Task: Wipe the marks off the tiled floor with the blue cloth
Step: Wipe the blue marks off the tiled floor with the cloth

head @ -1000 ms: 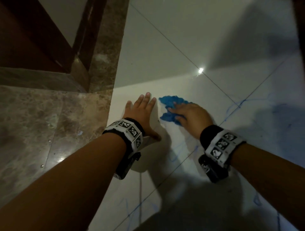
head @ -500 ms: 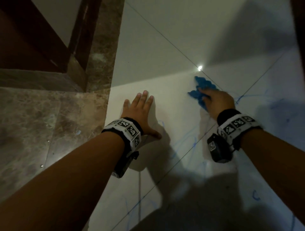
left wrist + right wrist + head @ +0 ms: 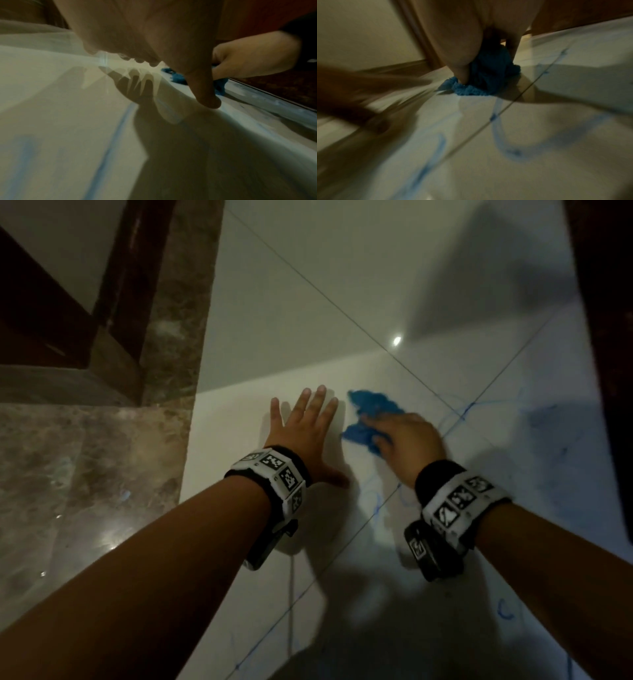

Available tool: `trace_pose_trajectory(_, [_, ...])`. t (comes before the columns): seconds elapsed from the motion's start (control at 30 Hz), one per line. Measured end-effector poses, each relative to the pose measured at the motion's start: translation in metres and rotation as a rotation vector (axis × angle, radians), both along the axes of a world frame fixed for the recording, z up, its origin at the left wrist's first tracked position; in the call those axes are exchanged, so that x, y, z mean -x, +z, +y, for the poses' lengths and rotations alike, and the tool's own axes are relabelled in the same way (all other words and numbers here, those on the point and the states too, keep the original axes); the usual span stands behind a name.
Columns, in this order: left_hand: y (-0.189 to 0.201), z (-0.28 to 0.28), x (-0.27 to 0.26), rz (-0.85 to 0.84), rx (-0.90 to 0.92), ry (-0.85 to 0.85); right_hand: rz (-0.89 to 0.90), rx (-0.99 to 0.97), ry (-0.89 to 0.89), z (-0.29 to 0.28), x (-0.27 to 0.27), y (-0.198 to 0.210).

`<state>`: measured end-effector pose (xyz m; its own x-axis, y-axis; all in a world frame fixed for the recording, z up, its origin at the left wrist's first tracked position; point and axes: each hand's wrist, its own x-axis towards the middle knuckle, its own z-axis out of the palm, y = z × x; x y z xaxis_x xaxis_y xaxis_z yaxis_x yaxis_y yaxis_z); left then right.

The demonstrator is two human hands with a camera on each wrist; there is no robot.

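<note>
A person's right hand (image 3: 407, 440) presses the crumpled blue cloth (image 3: 368, 419) onto the marked tiled floor (image 3: 445, 542), fingers curled over it; just beside, the left hand (image 3: 305, 433) rests flat, fingers spread.

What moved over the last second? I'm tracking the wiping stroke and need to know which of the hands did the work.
The right hand swept the blue cloth away from the left hand to the tile joint, then back beside it, holding the cloth throughout. The left hand stayed flat on the tiled floor, fingers spread. Blue marks near the person remain.
</note>
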<state>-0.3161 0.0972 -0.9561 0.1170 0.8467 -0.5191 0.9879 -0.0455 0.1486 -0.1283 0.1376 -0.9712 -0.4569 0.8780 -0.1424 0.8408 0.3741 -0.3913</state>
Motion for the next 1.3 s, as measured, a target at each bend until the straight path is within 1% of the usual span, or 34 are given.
trace_pose_trajectory(0.07, [0.000,0.012,-0.009,-0.014,-0.015,-0.008,-0.045,0.021,0.135,0.000,-0.009,0.001])
trace_pose_trajectory(0.1, [0.000,0.015,-0.010,-0.023,-0.009,-0.006,-0.067,0.040,0.159,0.008,-0.015,0.001])
trace_pose_trajectory(0.13, [-0.001,0.019,-0.012,-0.029,0.005,-0.008,-0.052,0.060,0.128,0.020,-0.024,0.001])
trace_pose_trajectory(0.2, [-0.004,0.023,-0.012,-0.020,0.034,-0.016,0.067,0.074,-0.078,0.044,-0.041,0.005])
trace_pose_trajectory(0.23, [-0.005,0.024,-0.012,-0.012,0.037,-0.019,0.094,0.062,-0.176,0.051,-0.046,0.005])
trace_pose_trajectory(0.27, [-0.006,0.026,-0.012,-0.009,0.037,-0.019,0.082,0.042,-0.228,0.051,-0.045,0.005])
trace_pose_trajectory(0.3, [-0.006,0.026,-0.013,-0.011,0.044,-0.016,0.049,0.018,-0.222,0.045,-0.041,0.004])
trace_pose_trajectory(0.33, [-0.006,0.027,-0.014,-0.014,0.048,-0.008,0.028,-0.019,-0.152,0.037,-0.033,0.002])
trace_pose_trajectory(0.37, [-0.006,0.027,-0.014,-0.015,0.049,0.001,0.029,-0.052,-0.041,0.027,-0.026,0.001])
trace_pose_trajectory(0.4, [-0.005,0.028,-0.015,-0.013,0.049,0.003,0.037,-0.058,0.059,0.023,-0.024,0.000])
trace_pose_trajectory(0.43, [-0.005,0.028,-0.016,-0.010,0.052,0.002,0.040,-0.034,0.106,0.026,-0.026,0.001])
trace_pose_trajectory(0.47, [-0.005,0.028,-0.016,-0.008,0.055,-0.001,0.044,0.002,0.076,0.035,-0.031,0.004])
trace_pose_trajectory(0.5, [-0.005,0.028,-0.016,-0.007,0.055,-0.001,0.069,0.042,-0.026,0.047,-0.037,0.008])
trace_pose_trajectory(0.57, [-0.006,0.028,-0.015,-0.005,0.055,0.001,0.112,0.038,-0.251,0.063,-0.048,0.010])
trace_pose_trajectory(0.6, [-0.006,0.029,-0.015,-0.005,0.058,0.000,0.087,0.017,-0.287,0.060,-0.046,0.009])
trace_pose_trajectory(0.63, [-0.006,0.029,-0.016,-0.005,0.058,0.001,0.051,-0.006,-0.251,0.052,-0.040,0.009])
trace_pose_trajectory(0.67, [-0.006,0.029,-0.016,-0.004,0.055,0.004,0.033,-0.026,-0.161,0.043,-0.033,0.006])
trace_pose_trajectory(0.73, [-0.006,0.029,-0.017,0.001,0.053,0.005,0.058,-0.024,0.022,0.028,-0.031,0.000])
trace_pose_trajectory(0.77, [-0.006,0.029,-0.017,0.004,0.052,0.004,0.063,-0.010,0.051,0.030,-0.036,0.001])
trace_pose_trajectory(0.8, [-0.006,0.029,-0.017,0.006,0.049,0.003,0.059,-0.002,0.022,0.038,-0.042,0.005])
trace_pose_trajectory(0.83, [-0.006,0.029,-0.016,0.006,0.047,0.003,0.046,0.017,-0.065,0.049,-0.050,0.009])
trace_pose_trajectory(0.9, [-0.006,0.028,-0.015,0.004,0.046,0.004,0.016,0.045,-0.297,0.063,-0.063,0.012])
trace_pose_trajectory(0.93, [-0.006,0.028,-0.015,0.003,0.044,0.003,-0.008,0.041,-0.355,0.063,-0.064,0.012])
trace_pose_trajectory(0.97, [-0.006,0.028,-0.015,0.002,0.044,0.003,-0.035,0.030,-0.342,0.056,-0.059,0.011])
trace_pose_trajectory(1.0, [-0.007,0.028,-0.015,0.000,0.045,0.003,-0.048,0.006,-0.273,0.045,-0.052,0.010])
trace_pose_trajectory(1.07, [-0.006,0.028,-0.016,0.000,0.046,0.003,-0.005,-0.035,-0.045,0.025,-0.044,0.001])
trace_pose_trajectory(1.1, [-0.005,0.028,-0.016,0.002,0.047,0.002,0.003,-0.013,0.035,0.023,-0.046,-0.001])
trace_pose_trajectory(1.13, [-0.005,0.028,-0.016,0.004,0.048,0.000,0.006,0.023,0.068,0.027,-0.052,-0.001])
trace_pose_trajectory(1.17, [-0.005,0.028,-0.016,0.003,0.046,-0.001,0.020,0.055,0.047,0.035,-0.058,0.001])
trace_pose_trajectory(1.2, [-0.006,0.028,-0.016,0.002,0.042,-0.002,0.029,0.073,-0.015,0.044,-0.062,0.002])
trace_pose_trajectory(1.23, [-0.006,0.028,-0.015,-0.001,0.040,-0.001,0.002,0.078,-0.094,0.049,-0.064,0.004])
trace_pose_trajectory(1.27, [-0.006,0.027,-0.015,-0.005,0.042,-0.001,-0.082,0.082,-0.165,0.050,-0.064,0.004])
trace_pose_trajectory(1.3, [-0.007,0.027,-0.015,-0.006,0.041,0.000,-0.177,0.097,-0.195,0.047,-0.061,0.006])
